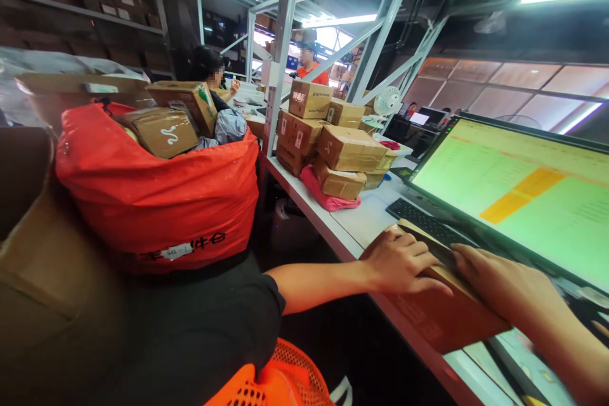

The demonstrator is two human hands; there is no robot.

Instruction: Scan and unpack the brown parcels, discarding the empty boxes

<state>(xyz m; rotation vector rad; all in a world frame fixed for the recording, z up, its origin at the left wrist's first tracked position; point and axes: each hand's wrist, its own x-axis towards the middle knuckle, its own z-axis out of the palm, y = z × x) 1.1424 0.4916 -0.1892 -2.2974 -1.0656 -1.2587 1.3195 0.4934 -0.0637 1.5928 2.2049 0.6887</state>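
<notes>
A brown cardboard box is tilted at the front edge of the desk, close to the monitor, with its top edge towards my hands. My left hand lies over the near left part of its top, fingers curled over the edge and thumb stretched along the side. From the right, my right hand grips the far top edge, its fingertips reaching a dark gap or flap there. What lies inside the box cannot be seen. Just behind it is a black keyboard, partly covered by the box.
Several stacked cartons stand on the desk beside a pink bag. A lit monitor rises on the right. To the left bulges a large red sack of parcels. Metal shelving posts stand beyond; two people are further back.
</notes>
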